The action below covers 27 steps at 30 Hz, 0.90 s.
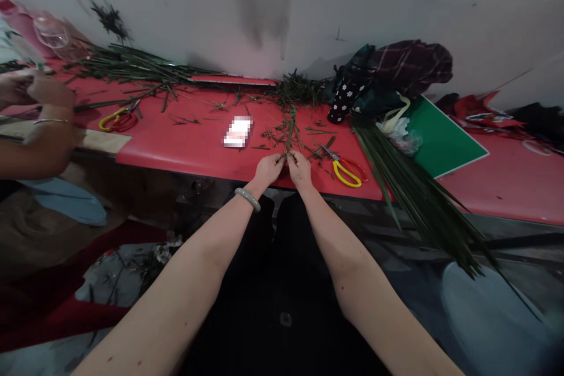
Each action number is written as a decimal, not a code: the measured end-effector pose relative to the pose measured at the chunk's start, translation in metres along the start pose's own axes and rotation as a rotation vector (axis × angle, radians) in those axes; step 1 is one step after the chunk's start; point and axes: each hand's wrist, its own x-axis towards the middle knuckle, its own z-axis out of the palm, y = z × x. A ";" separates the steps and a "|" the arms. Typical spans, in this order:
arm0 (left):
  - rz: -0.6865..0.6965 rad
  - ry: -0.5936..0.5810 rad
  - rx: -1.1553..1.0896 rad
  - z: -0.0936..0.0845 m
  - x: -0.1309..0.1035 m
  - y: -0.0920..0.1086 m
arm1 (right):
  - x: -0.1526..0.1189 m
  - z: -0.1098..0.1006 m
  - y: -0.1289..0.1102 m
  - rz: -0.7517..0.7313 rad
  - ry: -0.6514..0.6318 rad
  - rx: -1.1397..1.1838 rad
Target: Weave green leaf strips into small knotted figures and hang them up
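At the front edge of the red table, my left hand (270, 168) and my right hand (300, 168) meet with fingers pinched together. Between them they grip the near end of a woven leaf piece (289, 132). Its braided green tip points away from me over the tabletop, and narrow strips stick out at its sides. My fingertips partly hide the near end. Right of my right hand lie scissors (346, 170) with yellow and red handles. Farther off, left of the woven piece, a phone (238, 132) lies flat.
Long green leaves (414, 200) hang over the table's front edge at right, beside a green board (452, 138) and a folded umbrella (348, 94). Leaf stems (127, 64) pile along the wall. At left are a co-worker's hands (48, 91) and another pair of scissors (118, 119).
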 end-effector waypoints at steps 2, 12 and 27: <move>-0.006 -0.002 -0.002 0.000 0.000 0.000 | 0.000 0.000 0.001 -0.010 0.010 -0.007; -0.006 0.002 -0.010 0.000 0.000 0.000 | 0.000 0.001 0.002 -0.022 0.034 0.012; 0.000 -0.004 -0.018 0.000 0.000 0.000 | 0.001 0.002 0.004 0.034 -0.006 0.073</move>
